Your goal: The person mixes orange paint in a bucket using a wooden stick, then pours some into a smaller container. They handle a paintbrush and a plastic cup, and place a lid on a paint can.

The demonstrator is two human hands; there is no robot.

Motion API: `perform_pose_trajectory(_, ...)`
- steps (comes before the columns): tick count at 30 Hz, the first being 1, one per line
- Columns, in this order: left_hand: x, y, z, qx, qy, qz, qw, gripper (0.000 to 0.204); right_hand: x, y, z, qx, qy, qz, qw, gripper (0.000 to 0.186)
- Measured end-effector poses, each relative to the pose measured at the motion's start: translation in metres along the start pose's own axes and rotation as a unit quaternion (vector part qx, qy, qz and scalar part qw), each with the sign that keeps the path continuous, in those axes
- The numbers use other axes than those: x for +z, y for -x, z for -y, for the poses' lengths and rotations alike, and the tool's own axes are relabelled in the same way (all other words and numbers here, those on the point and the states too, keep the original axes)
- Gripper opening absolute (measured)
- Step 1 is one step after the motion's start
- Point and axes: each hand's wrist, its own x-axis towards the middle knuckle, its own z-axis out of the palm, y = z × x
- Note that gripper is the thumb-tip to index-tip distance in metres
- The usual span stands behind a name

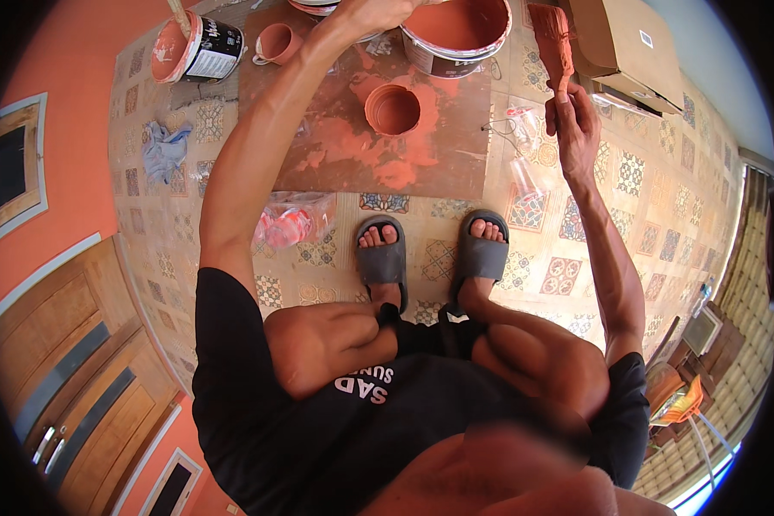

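Observation:
My right hand (573, 131) is closed round the handle of a paintbrush (552, 39), whose bristles point up and are coated in reddish-orange paint. At the top edge, my left hand (374, 12) has its fingers at the left rim of a large paint bucket (456, 62) and seems to grip it; the picture's edge cuts part of them off. Reddish-orange paint fills the bucket. Nearer to me, a small paint-smeared pot (393, 110) stands on a brown board (318, 168) spattered with the same colour.
Left of the board lie a mug (278, 43), a tilted paint bucket (199, 52) with a stick and a grey rag (165, 150). A clear plastic bag (292, 219) is near my left foot. Plastic cups (525, 179) lie right, below a cardboard box (632, 47).

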Motion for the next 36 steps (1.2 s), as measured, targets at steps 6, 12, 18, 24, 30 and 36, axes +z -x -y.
perform_pose_trajectory(6, 0.002, -0.003, 0.002, -0.018, 0.009, 0.021, 1.000, 0.011, -0.008, -0.010, -0.002, 0.000, -0.020, -0.021, 1.000, 0.032)
perform_pose_trajectory(12, -0.001, -0.008, 0.001, 0.028, 0.032, 0.002, 0.999, 0.010, -0.012, -0.022, -0.003, 0.011, -0.049, -0.035, 0.998, 0.032)
perform_pose_trajectory(18, -0.015, -0.013, 0.002, -0.021, 0.100, 0.019, 0.995, 0.007, -0.025, -0.051, 0.015, 0.003, 0.139, 0.012, 0.990, 0.034)
perform_pose_trajectory(24, -0.012, -0.007, 0.006, -0.003, 0.115, -0.018, 0.993, 0.006, -0.017, -0.062, 0.021, -0.019, 0.267, 0.046, 0.962, 0.032)
perform_pose_trajectory(30, -0.027, 0.000, 0.008, 0.039, 0.149, -0.112, 0.982, 0.008, -0.001, -0.048, 0.010, -0.018, 0.260, 0.059, 0.964, 0.033)
perform_pose_trajectory(36, -0.049, 0.033, -0.010, 0.068, 0.152, -0.124, 0.978, 0.010, -0.001, -0.043, 0.010, -0.004, 0.241, 0.043, 0.970, 0.041)
